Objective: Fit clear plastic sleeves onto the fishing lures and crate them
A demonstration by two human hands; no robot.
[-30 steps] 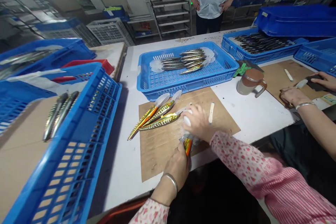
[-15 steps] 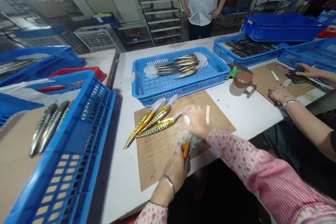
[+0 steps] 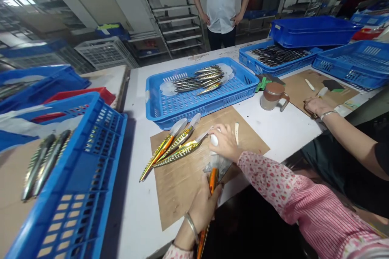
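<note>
Three lures lie on the cardboard, left of the right hand. Behind the cardboard sits a tray with more lures in it. A mug stands right of that tray.

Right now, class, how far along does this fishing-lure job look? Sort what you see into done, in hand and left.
Possibly done: three gold striped lures lie side by side on the cardboard mat.
In hand: the left hand grips an orange lure while the right hand presses a white tool over it.
Seemingly left: a batch of lures lies in the blue tray.
</note>
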